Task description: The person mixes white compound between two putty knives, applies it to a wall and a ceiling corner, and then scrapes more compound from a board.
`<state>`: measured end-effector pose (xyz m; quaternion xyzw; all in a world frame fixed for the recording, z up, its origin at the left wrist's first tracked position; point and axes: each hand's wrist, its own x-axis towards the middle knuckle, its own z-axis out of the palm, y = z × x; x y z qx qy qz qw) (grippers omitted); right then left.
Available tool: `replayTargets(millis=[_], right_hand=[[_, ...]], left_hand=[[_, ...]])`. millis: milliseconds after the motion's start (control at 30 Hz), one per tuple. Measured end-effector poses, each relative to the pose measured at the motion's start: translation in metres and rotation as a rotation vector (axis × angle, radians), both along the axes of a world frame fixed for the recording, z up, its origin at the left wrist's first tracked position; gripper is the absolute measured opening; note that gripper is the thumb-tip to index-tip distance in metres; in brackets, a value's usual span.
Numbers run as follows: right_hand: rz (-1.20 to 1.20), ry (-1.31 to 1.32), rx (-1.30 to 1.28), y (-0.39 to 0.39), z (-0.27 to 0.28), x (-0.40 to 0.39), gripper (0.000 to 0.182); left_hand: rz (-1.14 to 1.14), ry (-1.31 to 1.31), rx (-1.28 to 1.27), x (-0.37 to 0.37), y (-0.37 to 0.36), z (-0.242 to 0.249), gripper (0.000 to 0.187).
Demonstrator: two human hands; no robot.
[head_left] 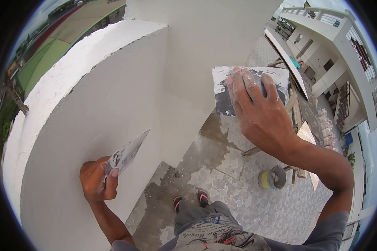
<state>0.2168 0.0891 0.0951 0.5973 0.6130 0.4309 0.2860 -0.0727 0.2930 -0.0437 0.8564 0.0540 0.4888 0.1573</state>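
My left hand (99, 180) is closed around a putty knife (129, 151) whose thin blade is streaked with white and grey and points up to the right. It is close to the smooth, pale curved wall (83, 121). My right hand (259, 106) grips a flat rectangular spreader (225, 100), dark grey with white putty along its top and left edges. Its fingers lie over the near face, and white residue coats them. In this view the spreader overlaps the right edge of the pale flat wall (192, 54).
A bucket with a yellow patch (266, 180) stands on the stone-patterned floor (255, 213) to the right. Behind my right arm are wooden supports and a long tabletop (295, 75). A white balconied building (318, 29) rises beyond. Rough white coping (71, 69) tops the curved wall.
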Motion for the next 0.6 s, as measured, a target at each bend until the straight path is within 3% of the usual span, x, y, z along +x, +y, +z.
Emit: replayTargets(millis=[100, 300, 433, 600], right_hand=[[-0.029, -0.133, 0.109, 0.008, 0.013, 0.014, 0.055], [-0.128, -0.435, -0.028, 0.007, -0.011, 0.032, 0.057], [-0.119, -0.177, -0.107, -0.004, -0.011, 0.012, 0.053], [-0.08, -0.199, 0.242, 0.012, 0.021, 0.016, 0.053]], left_hand=[[-0.01, 0.009, 0.013, 0.0, 0.001, 0.001, 0.009], [0.004, 0.009, 0.017, -0.002, 0.002, -0.001, 0.008], [0.005, 0.005, 0.005, -0.005, 0.003, -0.006, 0.009], [0.002, -0.011, -0.003, -0.001, 0.002, -0.004, 0.014]])
